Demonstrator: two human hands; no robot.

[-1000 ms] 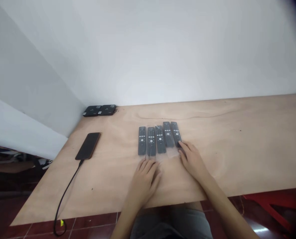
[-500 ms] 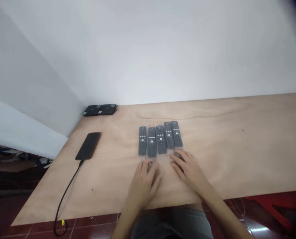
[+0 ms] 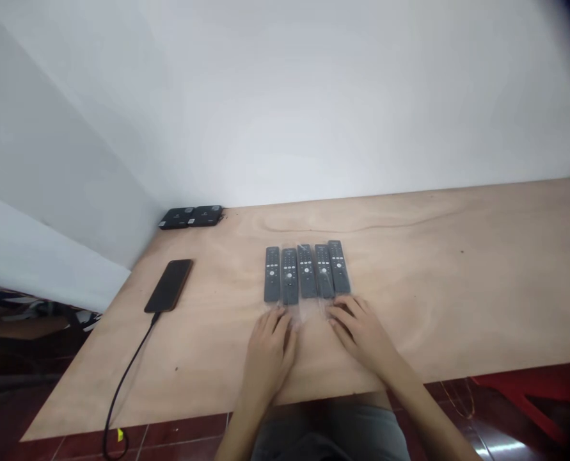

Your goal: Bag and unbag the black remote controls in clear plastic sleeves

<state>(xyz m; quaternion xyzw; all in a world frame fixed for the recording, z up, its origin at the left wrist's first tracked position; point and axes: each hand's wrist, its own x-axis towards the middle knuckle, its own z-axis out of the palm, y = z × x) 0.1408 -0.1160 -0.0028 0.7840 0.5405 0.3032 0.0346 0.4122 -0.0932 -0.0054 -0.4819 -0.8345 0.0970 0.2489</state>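
Several dark remotes in clear plastic sleeves lie side by side on the wooden table, among them a leftmost remote [image 3: 272, 275], a middle remote [image 3: 306, 271] and a rightmost remote [image 3: 339, 267]. My left hand [image 3: 269, 349] rests palm down at the near ends of the two leftmost remotes, its fingers apart over the edges of the plastic. Near the lower ends of the two rightmost remotes is my right hand [image 3: 363, 333], fingers spread, its fingertips touching the plastic. Neither hand is wrapped round anything.
On the wooden table [image 3: 457, 307], a phone [image 3: 169, 285] lies at the left with a black cable [image 3: 127, 378] running off the front edge. Two black boxes [image 3: 205, 216] sit in the back left corner by the white wall [image 3: 313, 102]. A red chair [image 3: 529, 397] stands at the lower right.
The two rightmost remotes have shifted slightly toward me, with my right hand beside them. My left hand has moved a little left.
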